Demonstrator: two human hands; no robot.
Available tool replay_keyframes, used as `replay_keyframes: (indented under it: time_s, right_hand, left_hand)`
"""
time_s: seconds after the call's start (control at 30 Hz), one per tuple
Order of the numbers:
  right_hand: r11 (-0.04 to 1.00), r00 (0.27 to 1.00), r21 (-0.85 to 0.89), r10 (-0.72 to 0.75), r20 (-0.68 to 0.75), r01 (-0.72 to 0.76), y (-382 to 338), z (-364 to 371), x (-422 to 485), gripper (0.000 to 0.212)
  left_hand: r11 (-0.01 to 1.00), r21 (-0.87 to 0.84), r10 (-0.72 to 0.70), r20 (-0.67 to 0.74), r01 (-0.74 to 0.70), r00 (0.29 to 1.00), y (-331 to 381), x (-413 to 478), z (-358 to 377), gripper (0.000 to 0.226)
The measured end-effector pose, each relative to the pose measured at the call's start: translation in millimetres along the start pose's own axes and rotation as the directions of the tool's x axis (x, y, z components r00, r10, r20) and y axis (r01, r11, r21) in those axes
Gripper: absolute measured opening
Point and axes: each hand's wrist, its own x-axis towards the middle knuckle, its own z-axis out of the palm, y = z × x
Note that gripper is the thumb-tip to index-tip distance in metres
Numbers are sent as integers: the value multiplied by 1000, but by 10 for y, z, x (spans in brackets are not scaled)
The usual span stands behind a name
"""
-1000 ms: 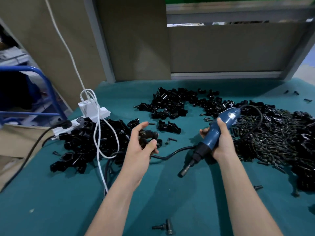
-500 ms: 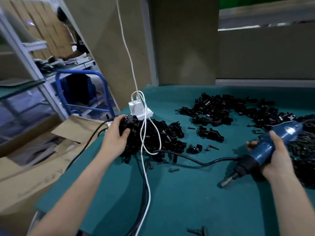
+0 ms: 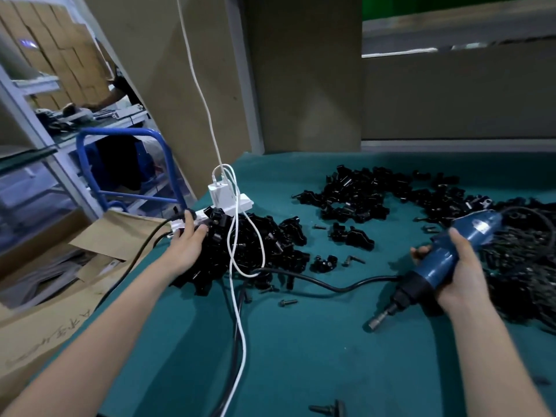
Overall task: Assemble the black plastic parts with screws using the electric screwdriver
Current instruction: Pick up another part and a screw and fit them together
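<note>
Table [image 3: 301, 341]: green work surface, stock within reach.
Left pile [image 3: 270, 245]: black parts beneath left fingers [image 3: 201, 230], likely finished pieces.
Screws [image 3: 511, 266]: heaped just right of right fingers [image 3: 419, 254].
Screwdriver [image 3: 445, 260]: right hand [image 3: 460, 278] wrapped round it, bit idle, tilted toward table.
Left hand [image 3: 188, 245]: fingers curved over pile edge; grasp cannot be told.
Change: a second ago left hand held a part mid-table.

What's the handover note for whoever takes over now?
Left hand: on the near pile of black parts, grip unclear.
Right hand: holds the electric screwdriver, bit clear of any part.
Parts: second pile further back; screws heaped at far right.
Done: cannot tell which parts are assembled.
Left: pick part and screw, drive it.
</note>
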Motion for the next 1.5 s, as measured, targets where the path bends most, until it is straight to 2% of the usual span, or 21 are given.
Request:
replay_keyframes:
  time_s: [0.07,0.13,0.2,0.23,0.3,0.37,0.4,0.47,0.53,0.57,0.63,0.7,0.77,0.83,0.93,1.07,1.17,1.23,1.33,1.4,1.5]
  right_hand:
    - [1000,1000,22,6,1,-6,-11,5,-13,28]
    - [999,1000,30,11,-3,-10,-18,11,-12,29]
    - [1000,999,17,13,-31,-12,-17,22,1,31]
    - [1000,998,-3,1,-59,-1,-14,28,15,31]
    - [996,990,-55,-76,-116,70,7,47,47,33]
    - [978,967,-107,-196,-165,180,44,71,74,41]
    - [962,951,-160,-250,-183,222,54,86,82,47]
    - [921,924,-296,-321,-208,254,65,86,94,55]
    - [888,916,-401,-333,-222,225,78,60,113,59]
    - [871,917,-447,-329,-226,203,83,46,124,61]
    - [808,917,-569,-330,-222,153,89,36,134,73]
    - [651,908,-748,-381,-177,127,87,61,118,81]
    - [511,863,-847,-484,-142,147,53,70,89,77]
    - [458,817,-875,-558,-146,157,4,56,74,70]
    - [430,787,-884,-603,-130,183,-88,36,52,54]
    - [420,732,-878,-669,-131,227,-336,19,141,34]
    - [242,738,-952,-674,-24,189,-595,98,371,24]
    - [10,807,-986,-576,131,167,-767,197,589,27]
    - [-336,929,-930,-275,248,149,-911,335,889,31]
    - [-464,960,-873,-143,241,150,-904,386,1049,31]
    - [-549,981,-824,-38,190,139,-862,476,1190,31]
  left_hand:
    - [995,94,-14,-24,16,1000,55,39,-18,54]
    - [996,91,7,-208,12,978,245,-27,-16,57]
    - [980,112,196,-447,-163,873,493,-228,80,59]
    - [932,141,357,-524,-334,773,656,-357,173,59]
    - [733,200,649,-491,-650,581,1017,-561,449,55]
    - [565,216,823,-219,-796,525,1314,-603,805,51]
    - [542,225,835,-31,-810,549,1436,-574,1013,52]
    - [580,290,687,328,-761,648,1602,-441,1418,61]
    - [569,423,495,508,-705,705,1673,-299,1735,64]
    - [551,475,470,503,-686,726,1680,-254,1833,60]
    - [566,513,538,362,-645,761,1647,-186,1942,49]
    - [646,391,642,185,-655,744,1604,-208,1974,39]
    - [782,46,622,8,-621,783,1600,-356,1966,32]
    - [786,-347,518,-82,-512,852,1601,-586,1982,32]
    - [631,-690,478,-16,-355,878,1510,-938,2108,36]
    - [583,-751,518,49,-311,854,1439,-1065,2182,33]
    - [611,-712,505,15,-345,863,1445,-968,2165,25]
    - [610,-724,494,29,-323,869,1434,-946,2168,20]
    - [580,-792,441,107,-192,891,1416,-916,2176,9]
    - [548,-828,406,138,-119,903,1413,-877,2171,5]
    - [440,-898,404,203,5,892,1411,-848,2165,21]
